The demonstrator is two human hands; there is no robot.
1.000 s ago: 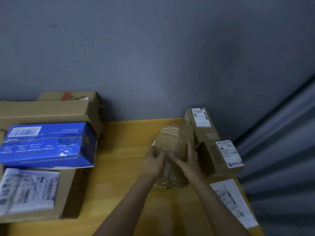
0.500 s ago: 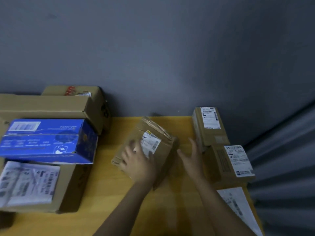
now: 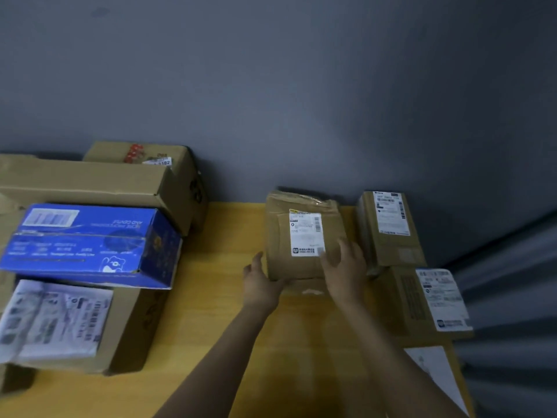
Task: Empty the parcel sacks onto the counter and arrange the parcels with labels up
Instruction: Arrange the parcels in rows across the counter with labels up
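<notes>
A white sticker (image 3: 159, 162) on the rear brown box (image 3: 104, 152), upper left of the frame, shows digits that look like "3182". The blue box (image 3: 90, 245) at the left bears upside-down white lettering, seemingly "AND GENTLE". Shipping labels on the centre parcel (image 3: 278, 236), far right parcel (image 3: 391, 250) and near right parcel (image 3: 407, 297) carry barcodes, but their print is too blurred to read.

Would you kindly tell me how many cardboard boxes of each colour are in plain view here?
Brown boxes: 6
Blue box: 1
Total: 7
</notes>
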